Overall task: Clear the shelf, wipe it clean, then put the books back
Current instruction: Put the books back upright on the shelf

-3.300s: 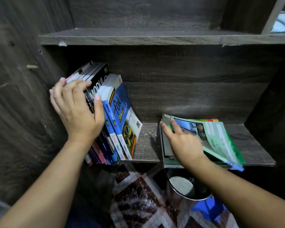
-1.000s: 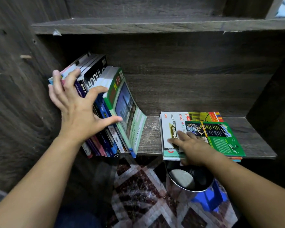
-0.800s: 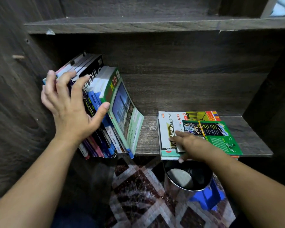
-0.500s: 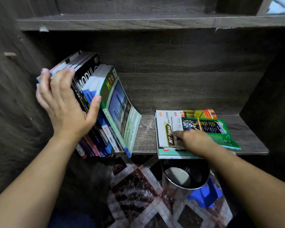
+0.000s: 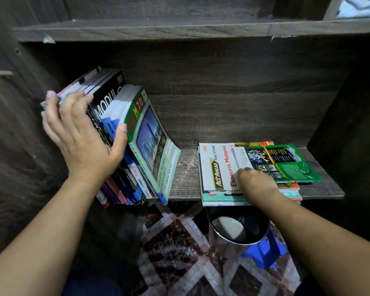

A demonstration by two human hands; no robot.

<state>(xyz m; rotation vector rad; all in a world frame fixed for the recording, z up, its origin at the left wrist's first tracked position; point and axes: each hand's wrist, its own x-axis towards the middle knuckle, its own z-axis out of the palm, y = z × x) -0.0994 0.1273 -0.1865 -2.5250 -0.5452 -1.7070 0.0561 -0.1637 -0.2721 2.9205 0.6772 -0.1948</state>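
Note:
A row of books [image 5: 152, 144] leans left against the cabinet's side wall on the dark wooden shelf [image 5: 186, 174]. My left hand [image 5: 81, 142] grips this row, fingers over the book tops and thumb against the outer green book's spine. At the right a flat stack lies on the shelf, with a white "Ekonomi Malaysia" book [image 5: 216, 165] showing. On top of it sits a thin green book [image 5: 282, 163]. My right hand [image 5: 256, 184] rests on the stack with its fingers tucked under the green book's near-left corner, lifting it slightly.
An upper shelf board [image 5: 179, 28] hangs close above. Dark side panels close in the left [image 5: 13, 146] and the right [image 5: 355, 124]. Below the shelf stand a metal bin [image 5: 235, 231] and a blue stool [image 5: 263, 253] on a patterned floor [image 5: 179, 253].
A green book from the flat stack now leans at the end of the row. My left hand closed on the row. My right hand slid onto the stack and under the green top book.

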